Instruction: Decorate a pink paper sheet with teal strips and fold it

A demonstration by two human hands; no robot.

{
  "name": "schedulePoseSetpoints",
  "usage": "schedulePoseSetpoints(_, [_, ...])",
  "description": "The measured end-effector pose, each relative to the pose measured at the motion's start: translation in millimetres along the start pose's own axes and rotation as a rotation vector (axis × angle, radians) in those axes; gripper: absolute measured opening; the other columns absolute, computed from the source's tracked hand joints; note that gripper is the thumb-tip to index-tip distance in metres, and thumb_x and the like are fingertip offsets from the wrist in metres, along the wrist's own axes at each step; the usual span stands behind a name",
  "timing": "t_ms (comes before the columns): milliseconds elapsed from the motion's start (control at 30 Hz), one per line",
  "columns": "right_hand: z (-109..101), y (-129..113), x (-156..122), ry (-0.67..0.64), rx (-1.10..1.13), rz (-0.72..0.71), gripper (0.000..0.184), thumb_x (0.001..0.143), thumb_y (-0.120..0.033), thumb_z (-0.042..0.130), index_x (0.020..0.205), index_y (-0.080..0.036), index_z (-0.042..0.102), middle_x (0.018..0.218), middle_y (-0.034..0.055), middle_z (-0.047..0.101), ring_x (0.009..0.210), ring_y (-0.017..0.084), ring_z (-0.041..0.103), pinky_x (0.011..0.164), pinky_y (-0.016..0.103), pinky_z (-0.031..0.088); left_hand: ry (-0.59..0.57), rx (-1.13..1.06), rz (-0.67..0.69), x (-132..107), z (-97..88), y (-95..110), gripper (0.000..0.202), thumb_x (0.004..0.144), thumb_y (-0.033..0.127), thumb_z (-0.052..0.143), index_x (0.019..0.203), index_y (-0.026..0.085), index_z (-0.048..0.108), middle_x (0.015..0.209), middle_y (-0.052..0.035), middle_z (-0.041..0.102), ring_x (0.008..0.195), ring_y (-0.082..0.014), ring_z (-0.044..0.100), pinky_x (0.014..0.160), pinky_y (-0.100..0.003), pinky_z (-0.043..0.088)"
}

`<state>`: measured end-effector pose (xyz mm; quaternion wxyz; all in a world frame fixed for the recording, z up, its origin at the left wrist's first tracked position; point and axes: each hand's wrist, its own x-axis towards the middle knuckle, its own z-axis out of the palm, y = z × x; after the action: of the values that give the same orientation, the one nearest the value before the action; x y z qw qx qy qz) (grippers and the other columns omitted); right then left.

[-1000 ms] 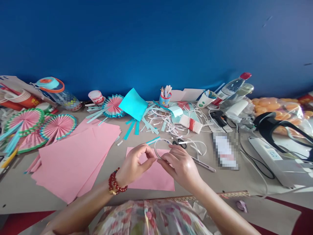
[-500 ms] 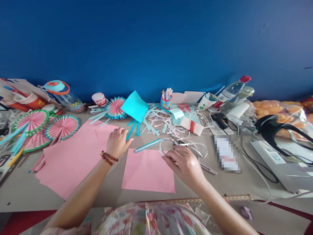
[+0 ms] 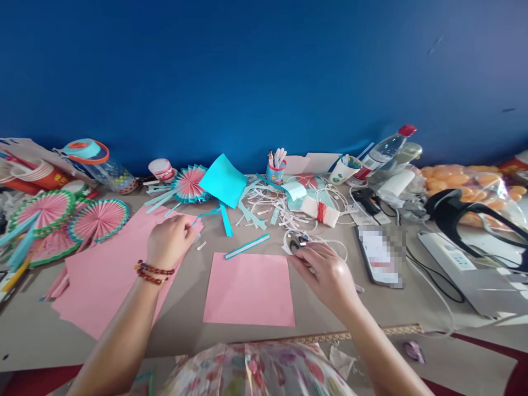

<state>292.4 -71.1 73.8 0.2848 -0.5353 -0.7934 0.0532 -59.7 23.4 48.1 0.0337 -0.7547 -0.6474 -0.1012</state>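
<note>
A narrow turquoise paper strip (image 3: pixel 209 212) slants up rightward; a slim white strip (image 3: pixel 285 242) curls in a loop farther right.

My left hand (image 3: pixel 171 242) has left my right hand (image 3: pixel 324 268) and swung to ten o'clock of the square pink paper sheet (image 3: pixel 249 290), pulling a narrow bright-blue paper strip (image 3: pixel 206 213) aslant; my right has carried a thin white loop (image 3: pixel 285 243) toward three o'clock.
</note>
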Motion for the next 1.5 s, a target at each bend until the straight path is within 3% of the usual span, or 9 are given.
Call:
schedulePoseSetpoints(67, [0.7, 1.3, 1.1, 0.007, 0.009, -0.004, 0.022, 0.095, -0.032, 0.056, 0.077, -0.019, 0.059, 0.068, 0.0027, 0.063, 0.07, 0.018, 0.059, 0.072, 0.029, 0.042, 0.131, -0.163, 0.0, -8.5, -10.9, 6.1, 0.012, 0.089, 0.028, 0.048, 0.089, 0.021, 0.057, 0.088, -0.0036, 0.069, 0.079, -0.0208, 0.064, 0.066, -0.03, 0.044])
schedulePoseSetpoints(133, [1.1, 1.8, 3.6, 0.019, 0.013, 0.002, 0.021, 0.094, -0.032, 0.056, 0.078, -0.019, 0.06, 0.069, 0.0025, 0.063, 0.07, 0.018, 0.059, 0.072, 0.03, 0.042, 0.138, -0.38, 0.119, -19.4, -13.8, 24.7, 0.012, 0.092, 0.029, 0.047, 0.092, 0.021, 0.056, 0.092, -0.004, 0.068, 0.086, -0.0191, 0.065, 0.076, -0.029, 0.047])
schedulePoseSetpoints(267, [-1.9, 1.3, 9.1, 0.069, 0.015, 0.022, 0.019, 0.094, -0.029, 0.057, 0.078, -0.02, 0.06, 0.069, 0.0016, 0.063, 0.07, 0.017, 0.059, 0.073, 0.029, 0.043, -0.162, -0.651, 0.366, -38.9, 2.9, 71.9, 0.013, 0.095, 0.025, 0.043, 0.101, 0.023, 0.054, 0.101, -0.0023, 0.068, 0.093, -0.0163, 0.066, 0.08, -0.027, 0.05])
schedulePoseSetpoints(367, [-5.4, 2.1, 7.9, 0.091, 0.012, 0.033, 0.018, 0.094, -0.03, 0.057, 0.079, -0.02, 0.06, 0.071, 0.0019, 0.064, 0.07, 0.017, 0.059, 0.072, 0.029, 0.043, -0.181, -0.647, 0.386, -43.3, 19.0, 88.9, 0.012, 0.096, 0.023, 0.042, 0.102, 0.023, 0.052, 0.104, -0.0028, 0.067, 0.094, -0.0168, 0.066, 0.081, -0.029, 0.05])
schedulePoseSetpoints(533, [-2.0, 3.3, -2.7, 0.039, 0.018, 0.053, 0.02, 0.095, -0.03, 0.055, 0.078, -0.02, 0.059, 0.069, 0.002, 0.063, 0.069, 0.017, 0.059, 0.07, 0.029, 0.042, -0.165, -0.361, 0.51, -27.7, 29.8, 78.0, 0.015, 0.097, 0.021, 0.041, 0.097, 0.021, 0.055, 0.103, -0.0052, 0.067, 0.097, -0.0205, 0.064, 0.085, -0.034, 0.049])
schedulePoseSetpoints(700, [6.3, -0.8, -7.3, 0.013, 0.033, 0.042, 0.024, 0.096, -0.03, 0.053, 0.074, -0.02, 0.057, 0.063, 0.0007, 0.056, 0.064, 0.016, 0.053, 0.066, 0.028, 0.04, -0.071, -0.308, 0.458, -13.5, 30.5, 60.3, 0.018, 0.098, 0.02, 0.038, 0.102, 0.02, 0.057, 0.11, -0.0084, 0.065, 0.104, -0.0224, 0.061, 0.092, -0.037, 0.046])
schedulePoseSetpoints(1000, [8.1, -4.9, 0.4, -0.011, 0.033, 0.027, 0.023, 0.095, -0.029, 0.053, 0.075, -0.02, 0.058, 0.066, 0.0011, 0.057, 0.065, 0.016, 0.054, 0.067, 0.028, 0.04, -0.104, -0.185, 0.546, -19.0, 36.3, 75.4, 0.017, 0.096, 0.017, 0.044, 0.092, 0.019, 0.061, 0.098, -0.008, 0.065, 0.094, -0.0228, 0.06, 0.085, -0.038, 0.047])
schedulePoseSetpoints(1233, [7.9, 0.6, 0.6, 0.003, 0.014, 0.019, 0.022, 0.095, -0.03, 0.055, 0.075, -0.02, 0.058, 0.064, 0.0011, 0.058, 0.065, 0.017, 0.055, 0.07, 0.028, 0.041, -0.113, -0.183, 0.596, -27.6, 33.0, 73.4, 0.023, 0.094, 0.018, 0.047, 0.113, 0.02, 0.061, 0.12, -0.0096, 0.062, 0.113, -0.0249, 0.055, 0.097, -0.042, 0.045])
schedulePoseSetpoints(1500, [10.5, 3.6, 3.9, -0.034, -0.006, -0.018, 0.023, 0.096, -0.032, 0.052, 0.078, -0.021, 0.061, 0.066, 0.0028, 0.061, 0.067, 0.018, 0.058, 0.069, 0.029, 0.042, -0.143, -0.243, 0.713, -39.9, 48.2, 62.6, 0.038, 0.094, 0.012, 0.044, 0.129, 0.021, 0.056, 0.139, -0.0065, 0.056, 0.126, -0.0241, 0.05, 0.106, -0.043, 0.04])
